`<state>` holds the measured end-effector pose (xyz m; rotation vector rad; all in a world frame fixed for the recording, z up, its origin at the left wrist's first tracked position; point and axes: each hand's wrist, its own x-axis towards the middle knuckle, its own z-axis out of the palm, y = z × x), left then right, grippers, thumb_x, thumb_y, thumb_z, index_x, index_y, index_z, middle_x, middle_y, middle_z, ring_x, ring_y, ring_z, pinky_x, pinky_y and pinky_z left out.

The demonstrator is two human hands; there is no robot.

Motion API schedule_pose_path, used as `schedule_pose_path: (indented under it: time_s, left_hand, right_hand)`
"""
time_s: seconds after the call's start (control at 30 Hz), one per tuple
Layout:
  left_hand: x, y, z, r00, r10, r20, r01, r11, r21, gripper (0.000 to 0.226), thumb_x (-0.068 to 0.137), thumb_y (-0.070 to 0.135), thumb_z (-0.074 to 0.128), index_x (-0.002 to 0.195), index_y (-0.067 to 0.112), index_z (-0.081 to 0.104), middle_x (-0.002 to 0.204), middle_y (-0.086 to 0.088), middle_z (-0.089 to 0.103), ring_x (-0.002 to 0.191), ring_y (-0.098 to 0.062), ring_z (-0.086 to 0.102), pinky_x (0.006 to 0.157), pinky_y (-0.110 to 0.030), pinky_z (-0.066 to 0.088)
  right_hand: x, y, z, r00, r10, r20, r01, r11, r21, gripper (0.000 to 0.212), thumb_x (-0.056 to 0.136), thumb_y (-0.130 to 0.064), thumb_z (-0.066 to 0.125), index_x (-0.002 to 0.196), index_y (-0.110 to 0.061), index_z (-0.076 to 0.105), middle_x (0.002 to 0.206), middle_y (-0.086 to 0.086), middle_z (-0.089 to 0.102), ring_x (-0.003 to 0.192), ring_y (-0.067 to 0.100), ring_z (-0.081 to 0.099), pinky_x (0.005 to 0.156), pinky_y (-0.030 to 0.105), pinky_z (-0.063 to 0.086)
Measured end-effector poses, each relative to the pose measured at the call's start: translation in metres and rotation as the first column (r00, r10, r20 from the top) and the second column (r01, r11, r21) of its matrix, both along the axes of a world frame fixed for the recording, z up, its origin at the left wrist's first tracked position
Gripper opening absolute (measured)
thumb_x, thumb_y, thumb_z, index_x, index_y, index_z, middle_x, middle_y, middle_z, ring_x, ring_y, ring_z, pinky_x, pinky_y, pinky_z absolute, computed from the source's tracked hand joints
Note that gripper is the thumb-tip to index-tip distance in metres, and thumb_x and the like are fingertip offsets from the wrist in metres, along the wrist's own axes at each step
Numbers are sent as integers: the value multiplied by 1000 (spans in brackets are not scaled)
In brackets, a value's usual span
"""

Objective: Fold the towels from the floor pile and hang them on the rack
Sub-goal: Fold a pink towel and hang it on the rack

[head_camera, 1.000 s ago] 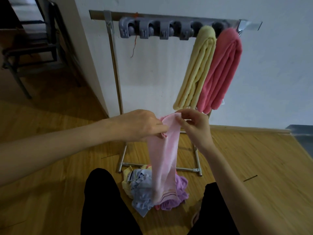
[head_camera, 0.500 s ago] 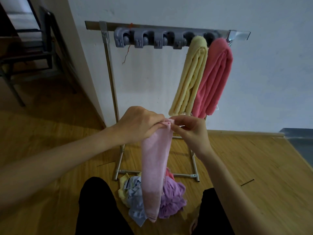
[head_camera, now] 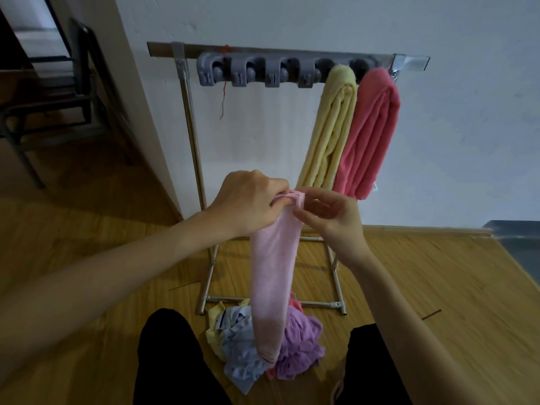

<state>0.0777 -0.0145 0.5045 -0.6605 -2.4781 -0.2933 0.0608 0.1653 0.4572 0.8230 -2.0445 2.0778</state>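
A pale pink towel [head_camera: 273, 276] hangs down as a narrow folded strip in front of me. My left hand [head_camera: 248, 201] grips its top end. My right hand [head_camera: 330, 217] pinches the same top edge from the right side. Below the strip lies the floor pile [head_camera: 298, 343] of purple, light blue, yellow and red towels. Behind stands the metal rack [head_camera: 187, 118] with a row of grey clips [head_camera: 257, 73]. A folded yellow towel [head_camera: 330, 127] and a folded coral towel [head_camera: 369, 133] hang at its right end.
A white wall rises behind the rack, with a corner at the left. A dark chair [head_camera: 58, 92] stands at far left on the wooden floor [head_camera: 423, 273]. My two black-clad knees [head_camera: 172, 361] flank the pile. A grey step edges the floor at far right.
The pink towel's top has been gathered narrower between my two hands. My view has shifted, so the rack sits lower and further left in frame.
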Motion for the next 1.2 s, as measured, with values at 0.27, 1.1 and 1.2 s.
schedule_pose_path:
  time_s: [0.27,1.1,1.2]
  left_hand:
    - [0,1,19,1000,-7,-8,8,999,35,30,90,43,59,98,18,73,70,3,66,60,-11,56,59,-18,39]
    - [4,-12,-211,411,-256,875,-616,630,473,26,87,29,66,106,12,66,100,-3,69,93,-18,66,81,-28,54]
    - [-1,-23,-208,409,-214,887,-652,612,448,25,85,33,68,97,11,67,89,-2,66,87,-17,63,68,-22,47]
  right_hand:
    - [-15,-4,18,996,-70,-48,70,998,-5,21,83,6,66,101,-5,70,97,7,73,93,18,70,80,25,55]
    - [-29,-5,46,807,-345,480,511,814,-275,18,82,1,62,99,5,68,62,3,58,51,13,55,45,24,45]
    - [-34,11,16,669,-463,582,679,699,-224,15,83,0,60,96,-1,65,88,11,67,83,23,68,71,32,59]
